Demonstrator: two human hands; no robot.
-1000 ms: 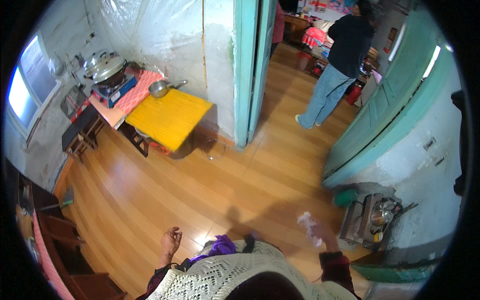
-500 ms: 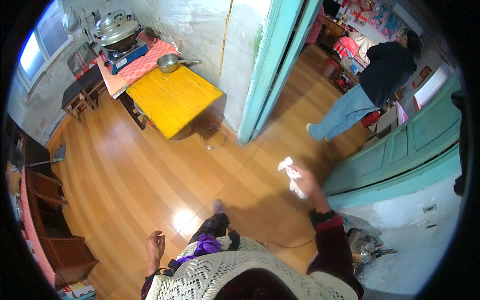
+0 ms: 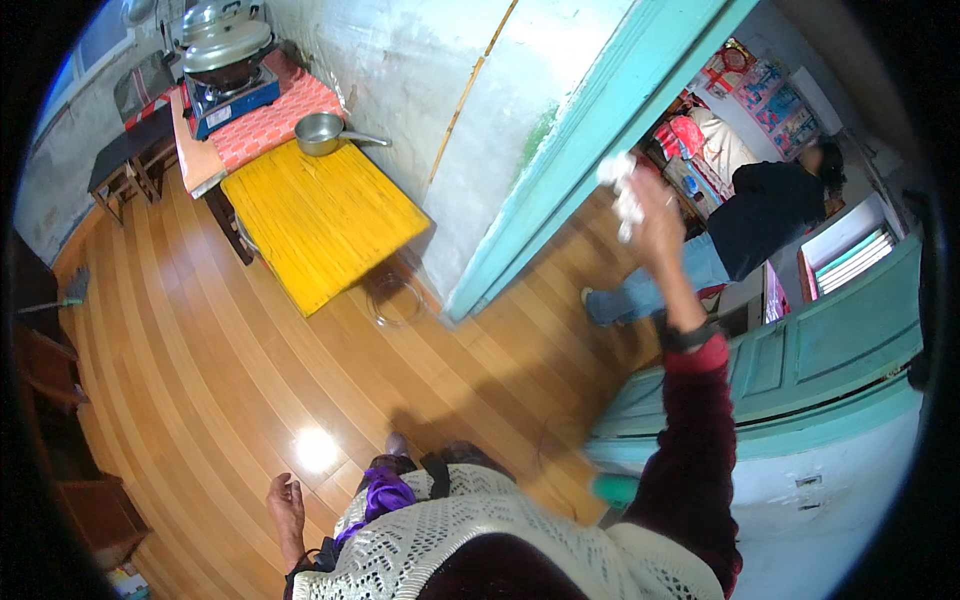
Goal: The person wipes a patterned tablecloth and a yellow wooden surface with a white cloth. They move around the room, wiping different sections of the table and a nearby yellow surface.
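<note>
My right hand (image 3: 657,225) is raised ahead of me, arm stretched out, its fingers closed round a crumpled white cloth (image 3: 622,182). The cloth appears in front of the edge of a turquoise door frame (image 3: 560,190); I cannot tell whether they touch. Motion blurs the hand a little. Low on the left, my left hand (image 3: 287,508) hangs beside my body with loosely bent fingers and nothing visible in it. A purple cloth (image 3: 388,490) hangs at my waist over a cream knitted vest (image 3: 480,530).
A yellow table (image 3: 325,220) stands ahead left, with a metal saucepan (image 3: 320,134) on it. Behind it, a large lidded pot (image 3: 228,50) sits on a blue gas stove (image 3: 232,100). Through the doorway a person (image 3: 765,215) stands bent over. A turquoise door (image 3: 790,370) stands open at right.
My right hand has risen and moved forward with the white cloth, up to the doorway. My view has turned, and I am closer to the door frame. My left hand stays low.
</note>
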